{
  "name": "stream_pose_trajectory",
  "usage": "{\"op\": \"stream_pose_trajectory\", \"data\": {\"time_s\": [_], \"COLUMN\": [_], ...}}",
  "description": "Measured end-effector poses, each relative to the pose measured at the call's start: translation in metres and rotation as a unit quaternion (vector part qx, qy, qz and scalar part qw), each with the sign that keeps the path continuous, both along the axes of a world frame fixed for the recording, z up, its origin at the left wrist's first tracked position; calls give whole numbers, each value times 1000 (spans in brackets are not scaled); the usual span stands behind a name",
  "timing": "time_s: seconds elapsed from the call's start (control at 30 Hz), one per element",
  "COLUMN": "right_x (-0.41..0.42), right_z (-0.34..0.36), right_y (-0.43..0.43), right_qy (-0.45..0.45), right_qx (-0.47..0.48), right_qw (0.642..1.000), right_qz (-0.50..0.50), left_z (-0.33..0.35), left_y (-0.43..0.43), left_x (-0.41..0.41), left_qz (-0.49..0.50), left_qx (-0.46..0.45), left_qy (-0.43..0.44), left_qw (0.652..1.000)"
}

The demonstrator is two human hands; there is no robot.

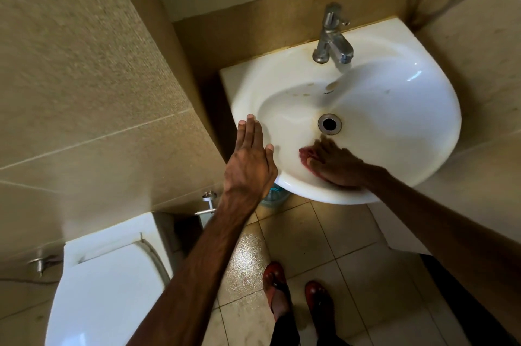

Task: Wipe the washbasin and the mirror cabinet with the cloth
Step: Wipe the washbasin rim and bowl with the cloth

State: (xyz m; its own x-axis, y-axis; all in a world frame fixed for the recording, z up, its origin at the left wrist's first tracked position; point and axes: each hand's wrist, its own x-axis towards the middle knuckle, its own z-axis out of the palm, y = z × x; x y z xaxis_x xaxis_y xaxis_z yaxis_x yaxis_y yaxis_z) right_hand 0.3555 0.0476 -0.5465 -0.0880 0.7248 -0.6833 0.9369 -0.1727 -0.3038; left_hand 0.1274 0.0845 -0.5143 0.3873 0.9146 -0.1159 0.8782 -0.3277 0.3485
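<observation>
Pressing red cloth (304,153) into the glossy washbasin (394,97), right hand (335,165) flat; left hand (249,168) straight-fingered on rim.

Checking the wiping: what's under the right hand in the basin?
A red cloth peeks out beside the right hand, pressed on the washbasin wall. Most of the cloth is covered by the hand.

A white toilet (112,289) sits beside glossy floor tiles (352,233).
</observation>
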Motion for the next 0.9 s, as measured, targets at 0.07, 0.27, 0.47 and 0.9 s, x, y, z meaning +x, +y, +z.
{"op": "stream_pose_trajectory", "data": {"time_s": [0.07,0.27,0.47,0.9], "right_x": [-3,17,14,-55], "right_z": [21,18,-47,31], "right_y": [-20,-17,41,-2], "right_qy": [58,14,-91,-80], "right_qx": [-22,-20,140,107], "right_qw": [998,1000,977,989], "right_qz": [24,14,-133,-59], "left_z": [0,-10,-10,5], "left_y": [-1,-5,-9,32], "left_x": [0,6,15,34], "left_qz": [-8,24,63,96], "left_qx": [4,11,22,100], "left_qy": [13,2,-41,-135], "left_qw": [1000,1000,997,981]}}
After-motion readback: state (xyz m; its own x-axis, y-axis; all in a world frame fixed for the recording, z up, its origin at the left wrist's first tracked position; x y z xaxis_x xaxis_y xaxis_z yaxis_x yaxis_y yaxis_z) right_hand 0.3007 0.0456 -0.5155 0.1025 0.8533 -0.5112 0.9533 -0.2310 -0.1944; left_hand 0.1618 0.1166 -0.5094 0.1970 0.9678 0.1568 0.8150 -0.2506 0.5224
